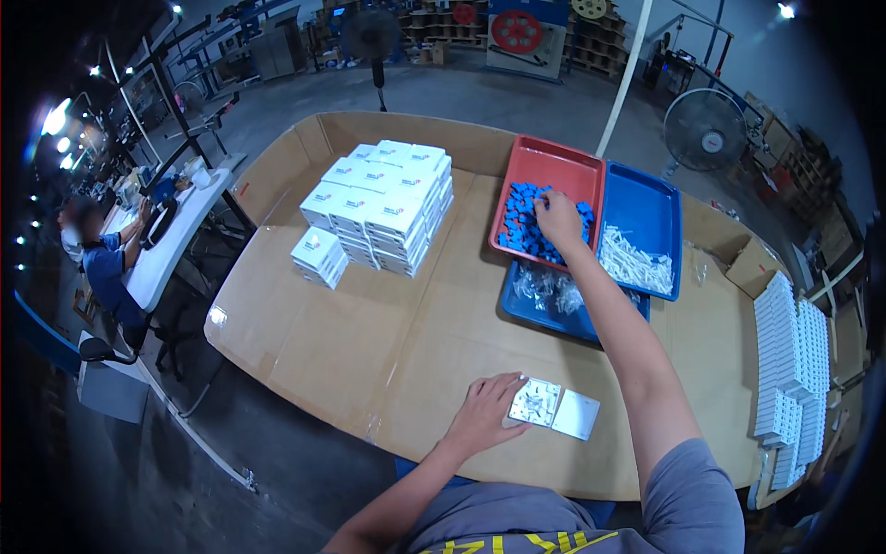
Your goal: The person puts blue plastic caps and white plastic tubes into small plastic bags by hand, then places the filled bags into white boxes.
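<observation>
At the near edge of the table, my left hand [485, 410] grips the left part of a small open white box [534, 403]. Its fingers are at the upper edge and the thumb at the lower one. Small pale and dark pieces lie inside, too small to name. A flat white lid or second half [576, 415] sits just to the right. My right hand [562, 222] is down among small blue plastic pieces [523, 220] in a red tray [560, 159], fingers bent together. What the fingertips hold is hidden.
A blue tray [640, 189] with white slim pieces [635, 262] stands right of the red one; a lower blue tray [591, 320] holds clear bags [548, 285]. White boxes are stacked [381, 201] at left, more white pieces [790, 369] at far right. A person [106, 263] sits left.
</observation>
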A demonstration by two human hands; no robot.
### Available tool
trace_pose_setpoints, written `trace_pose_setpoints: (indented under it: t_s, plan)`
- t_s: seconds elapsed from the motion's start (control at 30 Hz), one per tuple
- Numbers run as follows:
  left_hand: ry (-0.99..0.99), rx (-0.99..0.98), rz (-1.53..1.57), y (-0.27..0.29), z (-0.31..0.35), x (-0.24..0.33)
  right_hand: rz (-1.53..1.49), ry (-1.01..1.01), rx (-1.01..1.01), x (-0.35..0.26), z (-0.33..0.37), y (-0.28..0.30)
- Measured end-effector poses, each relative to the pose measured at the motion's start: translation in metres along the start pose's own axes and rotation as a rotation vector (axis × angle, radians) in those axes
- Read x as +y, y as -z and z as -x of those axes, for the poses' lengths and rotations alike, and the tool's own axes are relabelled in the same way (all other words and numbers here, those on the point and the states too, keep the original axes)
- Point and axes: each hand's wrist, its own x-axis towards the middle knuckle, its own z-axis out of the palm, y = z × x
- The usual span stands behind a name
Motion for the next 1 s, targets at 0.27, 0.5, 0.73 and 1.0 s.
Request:
trace_pose_setpoints:
  t_s: [0.27,0.5,0.73,1.0]
  plan:
    - [0.043,-0.025,0.009,0.003,-0.004,-0.001,0.297,0.068,0.119,-0.011,-0.038,-0.051]
    - [0.004,-0.02,0.042,-0.004,-0.009,-0.003,-0.067,0.149,0.318,0.01,-0.033,-0.03]
    - [0.029,-0.005,0.024,-0.004,-0.002,-0.007,-0.372,0.639,0.733,-0.099,0.084,0.106]
    - [0.007,0.027,0.046,-0.011,0.005,-0.004,-1.113,0.357,0.394,-0.127,0.186,0.19]
